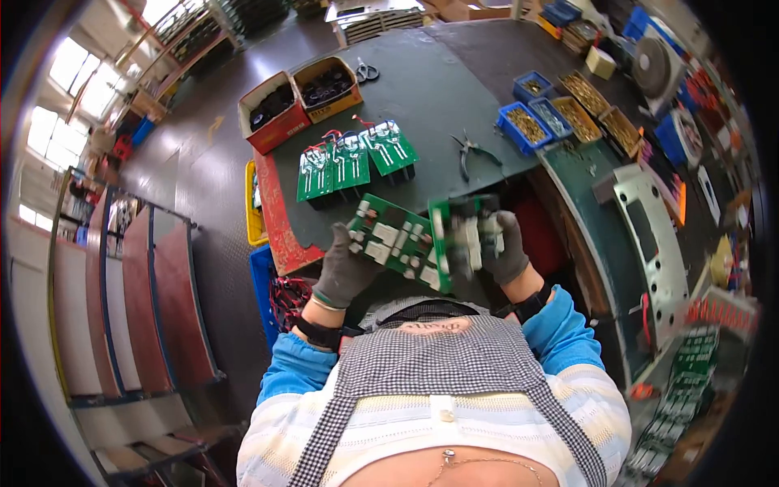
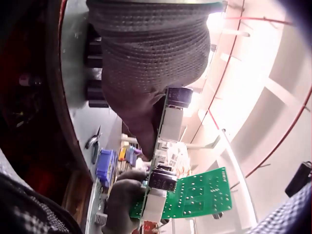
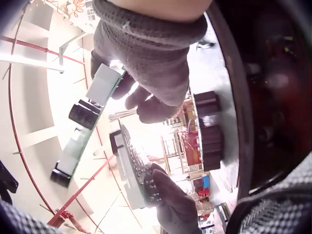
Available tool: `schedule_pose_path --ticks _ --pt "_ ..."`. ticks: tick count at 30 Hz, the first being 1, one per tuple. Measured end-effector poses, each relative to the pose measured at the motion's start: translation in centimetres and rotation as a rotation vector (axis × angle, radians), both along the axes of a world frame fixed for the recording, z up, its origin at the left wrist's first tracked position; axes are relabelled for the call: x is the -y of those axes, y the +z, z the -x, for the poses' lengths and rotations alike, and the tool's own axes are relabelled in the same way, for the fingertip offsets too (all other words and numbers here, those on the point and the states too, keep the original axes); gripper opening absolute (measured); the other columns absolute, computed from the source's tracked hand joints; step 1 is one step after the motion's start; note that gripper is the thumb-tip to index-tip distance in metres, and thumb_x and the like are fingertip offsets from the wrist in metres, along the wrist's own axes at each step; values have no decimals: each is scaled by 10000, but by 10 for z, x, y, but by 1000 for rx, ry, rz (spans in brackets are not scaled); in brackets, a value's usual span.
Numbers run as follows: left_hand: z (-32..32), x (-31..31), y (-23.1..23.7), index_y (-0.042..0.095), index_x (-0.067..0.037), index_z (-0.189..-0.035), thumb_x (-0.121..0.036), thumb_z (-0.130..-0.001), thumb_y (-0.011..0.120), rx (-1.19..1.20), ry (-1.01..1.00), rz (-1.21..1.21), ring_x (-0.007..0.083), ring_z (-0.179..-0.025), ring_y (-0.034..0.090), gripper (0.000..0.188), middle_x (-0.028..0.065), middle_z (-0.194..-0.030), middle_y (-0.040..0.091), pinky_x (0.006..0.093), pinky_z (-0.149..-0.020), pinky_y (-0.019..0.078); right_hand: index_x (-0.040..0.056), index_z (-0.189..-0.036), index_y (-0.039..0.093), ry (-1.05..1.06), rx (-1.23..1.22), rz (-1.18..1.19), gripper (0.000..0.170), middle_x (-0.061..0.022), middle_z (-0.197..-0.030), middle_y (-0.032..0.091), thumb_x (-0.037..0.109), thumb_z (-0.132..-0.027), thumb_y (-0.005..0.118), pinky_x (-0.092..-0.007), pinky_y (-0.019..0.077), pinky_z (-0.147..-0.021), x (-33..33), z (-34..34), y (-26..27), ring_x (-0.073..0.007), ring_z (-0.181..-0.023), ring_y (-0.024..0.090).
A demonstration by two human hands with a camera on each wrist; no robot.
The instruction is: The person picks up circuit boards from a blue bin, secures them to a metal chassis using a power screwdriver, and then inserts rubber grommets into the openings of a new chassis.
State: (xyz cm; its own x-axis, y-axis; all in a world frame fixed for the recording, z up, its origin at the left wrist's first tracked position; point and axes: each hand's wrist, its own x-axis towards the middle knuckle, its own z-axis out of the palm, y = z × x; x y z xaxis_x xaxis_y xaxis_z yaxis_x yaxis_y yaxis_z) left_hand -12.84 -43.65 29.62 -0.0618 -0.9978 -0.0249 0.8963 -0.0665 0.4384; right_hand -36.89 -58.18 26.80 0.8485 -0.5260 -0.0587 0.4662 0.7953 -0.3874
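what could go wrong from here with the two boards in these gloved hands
The left hand and right hand hold the left board and right board very close, so raised parts might knock together. Each is held near one end, so it might slip from the glove. The boards lying on the table are just beyond, so a swing might nudge them.

Glossy green boards [image 1: 398, 239]; matt knitted cloth gloves [image 1: 347, 269]

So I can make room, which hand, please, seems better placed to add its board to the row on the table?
Probably the left hand: it and its board are nearer the row; the right hand, also holding a board, is farther.
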Motion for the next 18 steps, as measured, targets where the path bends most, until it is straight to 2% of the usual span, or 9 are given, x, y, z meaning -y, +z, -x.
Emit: schedule_pose_path --ticks 1,2,4,6,7,10,14,15,18 --pt "-7 5 -4 303 -110 -1451 -668 -901 327 -82 68 -18 351 -1341 360 784 150 -1479 349 531 -1121 256 32 -1225 547 -68 -4 -36 515 -150 -1106 646 407 -872 520 -419 493 -919 29 -7 -6 -273 -1014 624" --pt "-8 13 8 283 -112 -1461 -660 -888 380 11 251 -61 356 -1352 342 799 141 -1495 326 545 -1122 253 33 -1195 556 -136 -7 -68 438 -131 -1089 653 352 -897 526 -393 512 -891 57 -14 -13 -245 -977 637" --pt "-26 25 3 306 -103 -1446 -639 -862 454 -6 336 22 359 -1347 348 807 137 -1479 350 562 -1128 250 25 -1139 577 -110 123 -52 317 -110 -1040 662 244 -912 552 -356 539 -827 124 -21 -25 -221 -926 654" --pt "-49 33 -6 296 -102 -1451 -614 -861 483 6 352 46 363 -1347 347 803 137 -1486 338 570 -1119 266 3 -1095 588 -290 -222 184 256 -92 -980 664 183 -914 570 -323 552 -781 160 -38 -2 -206 -884 663" --pt "-58 39 -10 291 -102 -1453 -601 -860 498 11 355 62 365 -1346 347 802 137 -1489 332 574 -1114 275 -13 -1057 596 -390 -341 192 227 -86 -971 664 144 -893 600 -327 558 -763 186 -41 -21 -198 -869 664" --pt "-74 61 -15 289 -100 -1454 -568 -856 536 -85 418 15 366 -1344 351 799 138 -1488 333 567 -1101 308 -19 -1114 586 -463 -611 325 262 -111 -1034 665 152 -915 579 -350 548 -830 244 -60 -67 -219 -907 665" --pt "-79 106 2 354 -86 -1424 -535 -908 498 -126 402 -3 358 -1334 373 699 140 -1454 390 562 -1105 301 -5 -1021 626 -354 -672 102 201 -98 -947 668 118 -864 649 -315 560 -735 293 -87 -81 -204 -820 670" --pt "-82 118 1 353 -86 -1424 -489 -946 464 -194 353 38 352 -1333 377 635 142 -1453 391 546 -1106 306 -29 -1029 624 -390 -682 152 292 -105 -964 667 192 -850 691 -312 543 -714 302 -93 -81 -207 -815 663" --pt "-88 147 5 349 -72 -1422 -451 -979 417 -184 242 69 349 -1334 376 587 147 -1457 384 540 -1101 314 -62 -1051 610 -322 -967 238 425 -137 -1002 663 278 -825 727 -346 516 -720 337 -89 -93 -242 -851 651"
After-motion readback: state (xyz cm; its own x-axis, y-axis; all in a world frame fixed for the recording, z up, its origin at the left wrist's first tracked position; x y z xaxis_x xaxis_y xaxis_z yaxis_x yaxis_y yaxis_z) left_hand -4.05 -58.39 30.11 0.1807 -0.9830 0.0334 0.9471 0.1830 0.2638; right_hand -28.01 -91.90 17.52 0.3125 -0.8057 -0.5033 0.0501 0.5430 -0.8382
